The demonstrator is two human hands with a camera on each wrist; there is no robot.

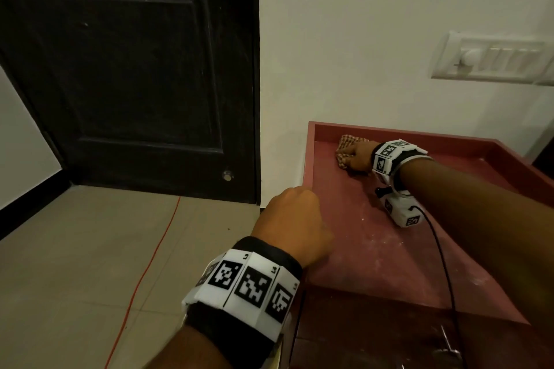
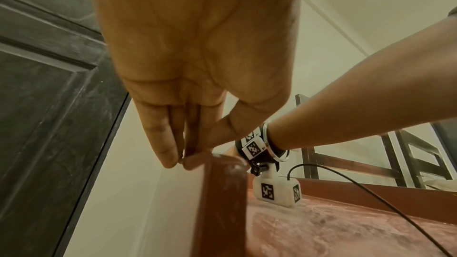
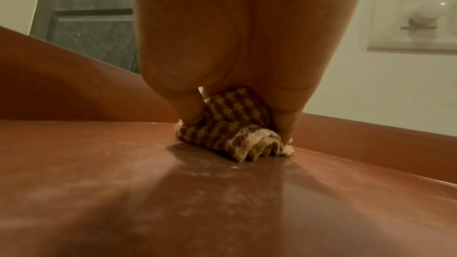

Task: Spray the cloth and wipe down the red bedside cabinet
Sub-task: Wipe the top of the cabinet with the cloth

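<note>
- My right hand covers most of the cloth
- My left hand hides its own fingers in the head view
- The cabinet front is cut off below

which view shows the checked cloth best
The right wrist view: the checked cloth fills the centre, bunched under the right hand on the red cabinet top. The head view shows only a small corner past the fingers. The left wrist view does not show it.
</note>
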